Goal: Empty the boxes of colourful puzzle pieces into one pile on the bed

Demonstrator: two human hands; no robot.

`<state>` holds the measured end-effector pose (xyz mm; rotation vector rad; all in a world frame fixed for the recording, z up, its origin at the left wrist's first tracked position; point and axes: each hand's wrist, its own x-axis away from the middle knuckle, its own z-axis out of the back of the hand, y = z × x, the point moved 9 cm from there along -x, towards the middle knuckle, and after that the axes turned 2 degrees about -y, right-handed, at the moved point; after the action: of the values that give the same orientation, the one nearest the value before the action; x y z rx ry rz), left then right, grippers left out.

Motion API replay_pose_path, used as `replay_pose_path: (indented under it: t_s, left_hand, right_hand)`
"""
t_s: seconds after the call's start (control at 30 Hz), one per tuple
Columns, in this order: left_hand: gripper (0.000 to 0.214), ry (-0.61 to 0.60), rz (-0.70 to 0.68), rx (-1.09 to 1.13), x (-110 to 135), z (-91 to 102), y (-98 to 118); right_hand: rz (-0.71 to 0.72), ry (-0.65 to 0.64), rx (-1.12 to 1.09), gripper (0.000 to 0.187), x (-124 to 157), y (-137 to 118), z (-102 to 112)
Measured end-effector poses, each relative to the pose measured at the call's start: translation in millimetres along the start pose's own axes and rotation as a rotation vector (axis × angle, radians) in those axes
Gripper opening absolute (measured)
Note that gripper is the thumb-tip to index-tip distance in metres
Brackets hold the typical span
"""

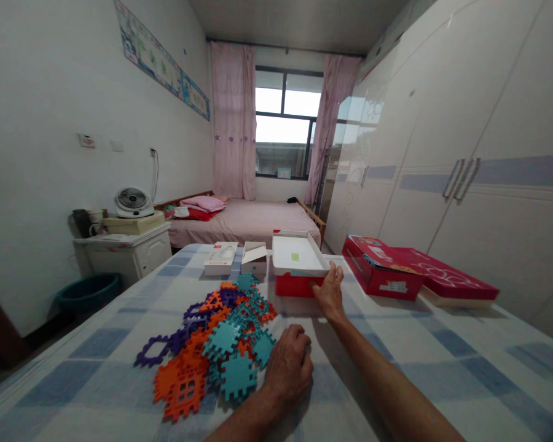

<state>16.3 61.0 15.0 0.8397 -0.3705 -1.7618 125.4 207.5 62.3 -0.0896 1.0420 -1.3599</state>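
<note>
Presently, head view: a cloth-covered counter (120, 399) carries loose pieces and several boxes, with a bed (258, 224) beyond it.
Right hand: the right hand (330, 291) is at the near right corner of the red box (292, 286), thumb against the red front, fingers parted from it along the side; whether they squeeze, I cannot tell.
Left hand: the left hand (291, 362) rests low with its fingers curled, just beside the teal pieces (238, 376) — the fingertips are hidden, so I cannot tell if it pinches one.
Red box: it stands past the heap, ahead of both hands, with a shallow white tray (283, 255) on top, bearing a green sticker (295, 257).
Box handling: probably light, thin-walled card, smooth and easily dented; best held by opposite side walls, low down, since the tray may be loose.
Heap: teal, orange pieces (187, 393) and purple pieces (153, 351) overlap left of the left hand.
Piece handling: likely light, fairly stiff plastic, somewhat slick; the notched edges suit a fingertip pinch — though interlocked teeth could drag neighbours along.
Other boxes: a white box (220, 258) and a small open box (254, 263) stand left of the red one; a red carton (382, 273) stands right.
</note>
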Motion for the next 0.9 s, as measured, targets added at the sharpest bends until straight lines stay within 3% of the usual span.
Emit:
replay_pose_path:
  t_s: [0.13, 0.23, 0.37, 0.5, 0.6, 0.77, 0.9]
  left_hand:
    - [0.026, -0.001, -0.001, -0.002, 2, 0.3, 0]
    - [0.027, 0.001, -0.007, -0.005, 2, 0.6, -1]
    - [0.027, 0.0, -0.03, -0.009, 1, -0.5, -1]
    - [0.027, 0.007, -0.033, -0.004, 0, -0.1, -1]
    - [0.028, 0.014, -0.033, 0.003, 0, 0.9, 0]
    - [0.026, 0.008, -0.028, 0.0, 1, 0.6, -1]
    - [0.027, -0.002, -0.02, -0.003, 1, -0.3, -1]
  right_hand:
    - [-0.041, -0.024, -0.017, 0.072, -10, -12, -16]
    - [-0.025, -0.064, 0.102, 0.073, -19, -15, -15]
    - [0.044, 0.027, 0.337, 0.058, -31, 5, 26]
    - [-0.025, 0.134, 0.579, 0.042, -44, 53, 81]
    - [-0.067, 0.157, 0.683, 0.035, -52, 83, 105]
    - [0.047, 0.132, 0.725, 0.032, -61, 97, 115]
    - [0.214, 0.072, 0.815, 0.038, -61, 96, 106]
